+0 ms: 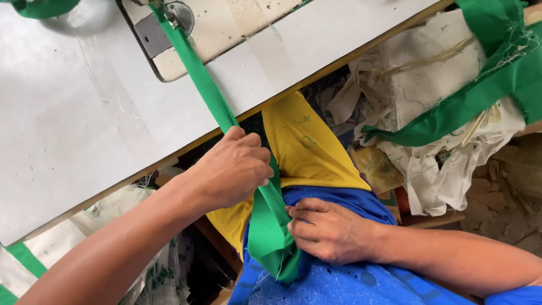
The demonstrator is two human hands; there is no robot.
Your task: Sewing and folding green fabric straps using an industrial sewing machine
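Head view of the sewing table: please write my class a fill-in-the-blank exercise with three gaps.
1. Both hands grip a folded fabric strip coloured ____.
2. The left hand holds the strip at the edge of the ____ sewing table.
3. The right hand rests on ____ cloth in the lap.

Missing words: green; white; blue

A pale grey work table (84, 113), scuffed and speckled with dark marks, is seen filling the upper left, its front edge trimmed in light wood. A cream-coloured machine bed (226, 28) is set into the tabletop (its surface is stained and worn). To the right, beyond the table edge, a heap of white fabric scraps (440, 158) is piled, with loose threads scattered over it. Bare greyish floor (508, 214) is glimpsed at the far right. Everything is lit evenly by soft daylight, and only faint shadows are cast.
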